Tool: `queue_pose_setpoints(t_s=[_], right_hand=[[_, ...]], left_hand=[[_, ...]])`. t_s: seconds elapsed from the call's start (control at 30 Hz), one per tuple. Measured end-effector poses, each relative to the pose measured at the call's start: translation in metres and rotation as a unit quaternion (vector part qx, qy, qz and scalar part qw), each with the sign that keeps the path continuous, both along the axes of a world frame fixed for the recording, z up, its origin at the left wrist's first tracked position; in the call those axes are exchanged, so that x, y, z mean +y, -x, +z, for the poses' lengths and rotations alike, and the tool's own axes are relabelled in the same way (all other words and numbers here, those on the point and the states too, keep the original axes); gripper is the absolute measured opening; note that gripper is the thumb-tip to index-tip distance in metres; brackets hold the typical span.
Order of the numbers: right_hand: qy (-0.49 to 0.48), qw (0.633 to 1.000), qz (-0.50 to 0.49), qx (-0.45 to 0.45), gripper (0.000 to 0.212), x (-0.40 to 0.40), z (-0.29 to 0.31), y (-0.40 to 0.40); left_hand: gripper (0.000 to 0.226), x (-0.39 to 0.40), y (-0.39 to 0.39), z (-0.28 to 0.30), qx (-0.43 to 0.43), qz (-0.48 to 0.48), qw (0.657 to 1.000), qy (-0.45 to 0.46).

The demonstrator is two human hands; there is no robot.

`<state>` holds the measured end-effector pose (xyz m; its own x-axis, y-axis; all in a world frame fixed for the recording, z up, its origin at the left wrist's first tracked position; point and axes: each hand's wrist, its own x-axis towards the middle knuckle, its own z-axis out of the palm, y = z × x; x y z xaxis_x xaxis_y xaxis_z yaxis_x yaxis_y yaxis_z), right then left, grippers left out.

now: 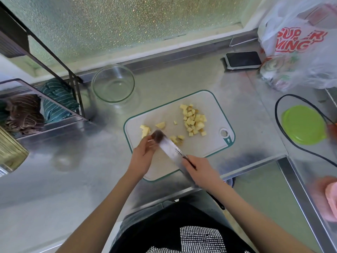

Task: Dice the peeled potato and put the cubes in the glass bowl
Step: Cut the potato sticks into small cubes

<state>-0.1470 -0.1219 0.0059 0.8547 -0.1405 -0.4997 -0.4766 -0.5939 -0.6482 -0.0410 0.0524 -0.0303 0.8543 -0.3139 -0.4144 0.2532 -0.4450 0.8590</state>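
While the right hand (200, 169) grips the knife (171, 149) by its handle, blade slanted and blurred above the cutting board (209, 143), the left hand (144, 154) reaches to the blade's tip, fingers loosely bent, probably clearing stuck bits. Potato cubes (195, 121) sit heaped on the board's right; the glass bowl (113, 84) waits just beyond, seemingly unfilled.

window: frosted pane (127, 24) glowing with daylight | counter: steel worktop (54, 189) reflecting it | left: dark rack (45, 52) standing
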Motion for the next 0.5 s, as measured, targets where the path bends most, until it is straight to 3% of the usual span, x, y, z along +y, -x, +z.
queue_pose_setpoints(t_s=[0.23, 0.37, 0.5], right_hand=[[0.008, 0.999, 0.048, -0.007, 0.034, 0.016, -0.015, -0.001], [0.008, 0.998, 0.055, 0.007, 0.031, 0.022, -0.019, -0.005], [0.018, 1.000, 0.012, 0.012, 0.037, 0.018, -0.028, -0.006]], left_hand=[[0.029, 0.017, 0.004, 0.004, 0.042, 0.152, 0.987, 0.015], [0.018, 0.022, 0.010, 0.005, 0.004, 0.139, 0.989, -0.049], [0.013, 0.019, 0.012, 0.003, -0.011, 0.062, 0.990, -0.123]])
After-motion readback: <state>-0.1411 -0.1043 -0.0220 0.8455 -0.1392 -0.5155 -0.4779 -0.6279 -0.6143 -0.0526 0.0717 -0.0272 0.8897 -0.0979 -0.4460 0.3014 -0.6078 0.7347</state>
